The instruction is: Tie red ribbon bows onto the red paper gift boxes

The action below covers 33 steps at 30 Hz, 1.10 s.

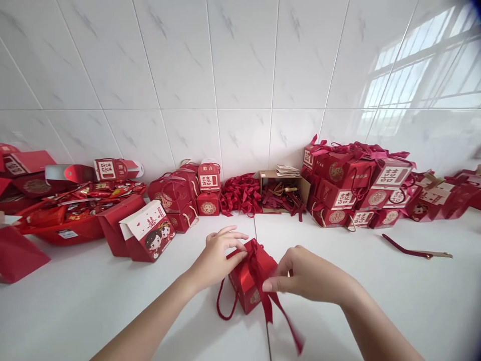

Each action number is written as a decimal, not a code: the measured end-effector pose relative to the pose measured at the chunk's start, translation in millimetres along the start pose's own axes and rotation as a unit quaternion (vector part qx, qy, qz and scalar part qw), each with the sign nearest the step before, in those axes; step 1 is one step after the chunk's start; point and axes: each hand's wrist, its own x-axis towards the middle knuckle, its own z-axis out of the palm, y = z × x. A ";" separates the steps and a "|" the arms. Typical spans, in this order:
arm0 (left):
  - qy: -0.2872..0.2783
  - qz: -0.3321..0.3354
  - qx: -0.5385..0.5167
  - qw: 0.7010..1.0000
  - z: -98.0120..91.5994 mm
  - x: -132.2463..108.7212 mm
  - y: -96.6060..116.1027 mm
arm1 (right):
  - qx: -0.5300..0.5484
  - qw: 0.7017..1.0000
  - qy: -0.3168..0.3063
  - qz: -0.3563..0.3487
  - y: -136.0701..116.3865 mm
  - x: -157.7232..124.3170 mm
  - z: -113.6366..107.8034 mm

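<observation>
A small red gift box (246,301) stands on the white table in front of me, with a dark red ribbon (257,271) tied over its top and two loose tails hanging down the near side. A twisted red cord handle (218,303) loops out at its left. My left hand (216,258) pinches the ribbon at the knot with thumb and index finger, other fingers stretched over the box top. My right hand (304,276) is closed at the box's right side, its thumb against the ribbon; the curled fingers partly hide the grip. One tail's end is blurred.
Behind are stacked red boxes at left (176,193) and right (343,175), a ribbon heap (240,193) and an open carton (303,188) of straps. A red basket (63,235) of sweets and a cartoon-printed box (150,233) stand left. A strap (406,249) lies right.
</observation>
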 end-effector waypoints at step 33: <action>-0.157 0.002 -0.016 0.987 -23.4 15.6 -9.5 | -0.098 0.962 -0.124 -0.222 35.3 58.2 -0.3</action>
